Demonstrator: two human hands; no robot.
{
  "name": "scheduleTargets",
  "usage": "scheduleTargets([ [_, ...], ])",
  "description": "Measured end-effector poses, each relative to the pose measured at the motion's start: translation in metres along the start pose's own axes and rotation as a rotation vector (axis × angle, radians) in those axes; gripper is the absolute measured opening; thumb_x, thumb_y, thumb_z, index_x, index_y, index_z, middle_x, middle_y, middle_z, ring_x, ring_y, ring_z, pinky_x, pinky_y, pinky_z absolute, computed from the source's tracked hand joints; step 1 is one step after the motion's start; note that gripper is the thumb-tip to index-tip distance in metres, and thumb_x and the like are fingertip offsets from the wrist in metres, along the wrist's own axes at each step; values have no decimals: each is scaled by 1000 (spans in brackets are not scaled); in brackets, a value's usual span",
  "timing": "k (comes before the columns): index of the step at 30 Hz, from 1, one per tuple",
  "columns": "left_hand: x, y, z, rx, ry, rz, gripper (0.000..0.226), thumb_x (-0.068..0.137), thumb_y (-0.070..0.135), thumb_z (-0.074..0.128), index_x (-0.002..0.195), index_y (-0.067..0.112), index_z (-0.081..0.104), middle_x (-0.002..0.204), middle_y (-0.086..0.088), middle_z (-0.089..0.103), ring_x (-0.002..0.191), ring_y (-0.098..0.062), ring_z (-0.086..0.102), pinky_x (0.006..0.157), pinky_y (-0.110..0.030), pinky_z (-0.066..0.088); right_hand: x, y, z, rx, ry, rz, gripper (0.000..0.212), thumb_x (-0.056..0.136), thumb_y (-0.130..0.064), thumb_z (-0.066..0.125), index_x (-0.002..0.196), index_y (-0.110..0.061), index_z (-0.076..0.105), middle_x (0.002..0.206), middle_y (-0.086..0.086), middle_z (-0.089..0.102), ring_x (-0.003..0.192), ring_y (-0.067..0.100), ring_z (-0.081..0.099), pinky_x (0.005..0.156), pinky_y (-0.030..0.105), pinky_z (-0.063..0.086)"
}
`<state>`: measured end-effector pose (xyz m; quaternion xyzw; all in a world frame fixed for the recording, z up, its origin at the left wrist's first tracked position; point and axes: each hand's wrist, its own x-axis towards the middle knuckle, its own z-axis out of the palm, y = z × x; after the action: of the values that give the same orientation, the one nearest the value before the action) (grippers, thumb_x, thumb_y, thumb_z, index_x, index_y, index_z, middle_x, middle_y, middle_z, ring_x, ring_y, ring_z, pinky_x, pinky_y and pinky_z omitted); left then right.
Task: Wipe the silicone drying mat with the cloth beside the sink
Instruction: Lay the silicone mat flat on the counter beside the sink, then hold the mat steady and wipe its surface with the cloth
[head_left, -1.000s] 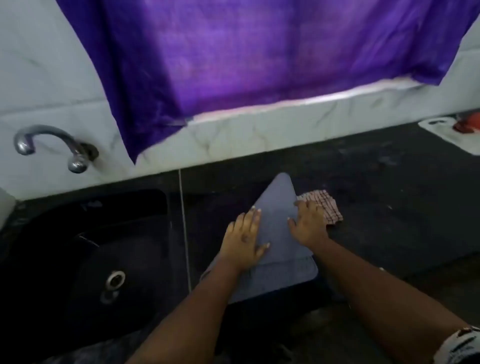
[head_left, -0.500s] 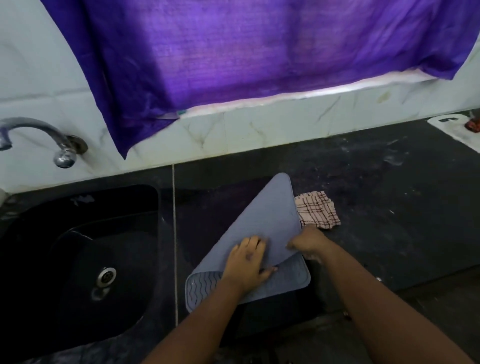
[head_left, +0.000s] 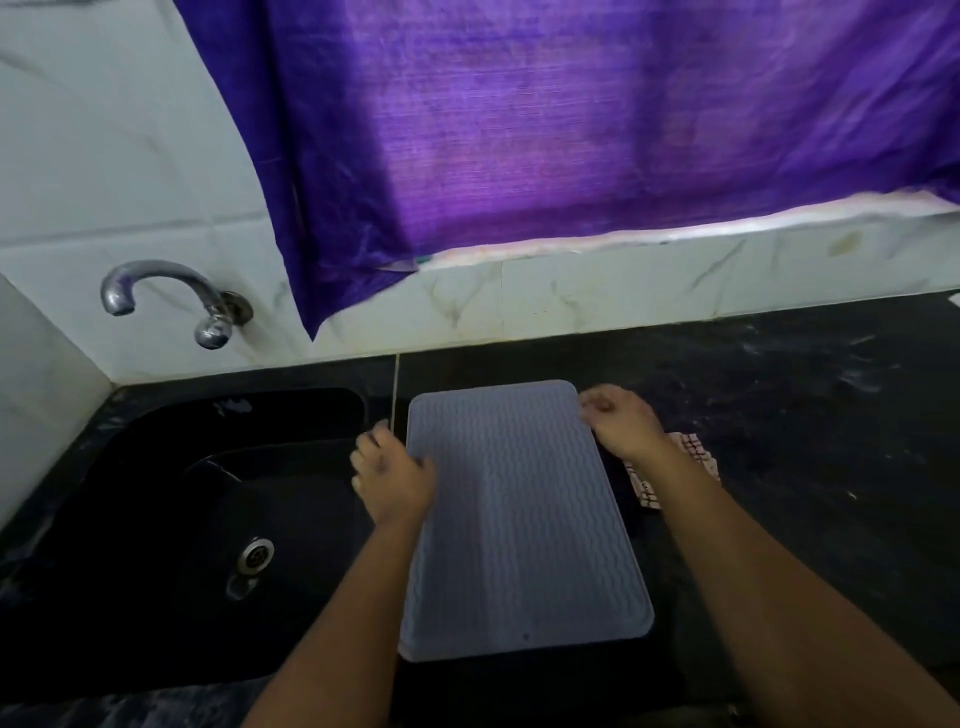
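The grey silicone drying mat (head_left: 524, 519) lies flat and unfolded on the black counter, ribbed side up, just right of the sink. My left hand (head_left: 392, 470) holds the mat's left edge near the far end, thumb on top. My right hand (head_left: 621, 423) has its fingers curled on the mat's far right corner. The red-and-white checked cloth (head_left: 698, 454) lies on the counter right of the mat, partly hidden under my right wrist.
A black sink (head_left: 171, 519) with a steel drain (head_left: 255, 553) is on the left, a chrome tap (head_left: 171, 296) on the wall above it. A purple curtain (head_left: 571, 119) hangs over the tiled wall. Dark counter (head_left: 805, 415) stretches to the right.
The mat, folded into a triangle before, is now spread out flat. My hands moved from its middle to its far left edge and far right corner. The camera view shifted right.
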<state>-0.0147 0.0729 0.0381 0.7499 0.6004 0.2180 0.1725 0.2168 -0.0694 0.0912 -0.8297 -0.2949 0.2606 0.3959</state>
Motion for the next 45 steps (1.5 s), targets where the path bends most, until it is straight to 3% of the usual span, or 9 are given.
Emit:
scheduleTargets([
  [4, -23, -5, 23, 29, -150, 118, 66, 82, 29, 65, 138, 9, 36, 136, -15, 39, 122, -33, 40, 94, -48, 40, -4, 80, -19, -294, 180, 38, 45, 78, -8, 65, 122, -7, 61, 127, 16, 60, 116, 30, 56, 100, 33, 44],
  [11, -55, 6, 50, 40, -275, 284, 64, 86, 35, 60, 139, 11, 34, 137, -11, 37, 125, -28, 38, 102, -44, 37, -1, 138, -22, -860, -205, -17, 86, 77, -36, 57, 151, -33, 13, 162, -8, 6, 149, 24, 3, 117, 57, 10],
  [21, -70, 18, 58, 96, -291, 317, 60, 88, 38, 58, 137, 13, 35, 135, -9, 35, 125, -25, 36, 102, -41, 37, 7, 123, -6, -1272, -152, -121, 54, 95, -15, 41, 146, -11, 24, 151, 21, 31, 133, 43, 38, 102, 56, 41],
  [25, -67, 11, 50, 70, -267, 315, 58, 87, 37, 60, 136, 13, 39, 134, -8, 37, 124, -24, 37, 101, -40, 38, 21, 102, -40, -732, 59, -101, 29, 96, -26, 43, 123, -16, 48, 120, 14, 60, 101, 32, 62, 79, 40, 51],
  [29, -57, -9, 34, 18, -228, 218, 55, 87, 34, 62, 134, 13, 42, 133, -7, 39, 126, -25, 36, 101, -42, 38, 30, 75, -69, 58, 330, 77, 23, 91, -19, 44, 102, -9, 61, 88, 16, 59, 69, 25, 54, 60, 30, 43],
  [32, -40, -26, 23, -64, -205, 141, 49, 87, 31, 63, 130, 12, 47, 131, -6, 45, 123, -25, 39, 97, -41, 41, 28, 58, -55, 1039, -54, 232, 33, 85, -16, 48, 107, -3, 70, 99, 17, 70, 87, 33, 69, 74, 39, 57],
  [34, -23, -36, 16, -102, -210, 112, 41, 88, 29, 62, 124, 13, 52, 124, -4, 52, 117, -21, 43, 93, -38, 42, 23, 47, -33, 1343, -252, 231, 34, 85, -32, 62, 100, -5, 76, 111, 14, 72, 103, 28, 70, 86, 42, 58],
  [39, 30, -58, -1, -168, -289, 96, 29, 83, 14, 57, 112, 20, 60, 108, 4, 62, 109, -18, 53, 90, -40, 51, 31, 16, 36, 1378, -481, 214, 34, 87, -21, 54, 102, 1, 74, 112, 21, 71, 104, 36, 68, 89, 61, 52],
  [45, 115, -66, 2, -181, -300, 195, 49, 88, 8, 53, 135, 14, 41, 106, 4, 70, 113, -21, 55, 93, -41, 49, 71, -53, 101, 770, -440, 312, 37, 90, -2, 54, 126, -8, 56, 112, 15, 72, 96, 27, 71, 75, 40, 59],
])
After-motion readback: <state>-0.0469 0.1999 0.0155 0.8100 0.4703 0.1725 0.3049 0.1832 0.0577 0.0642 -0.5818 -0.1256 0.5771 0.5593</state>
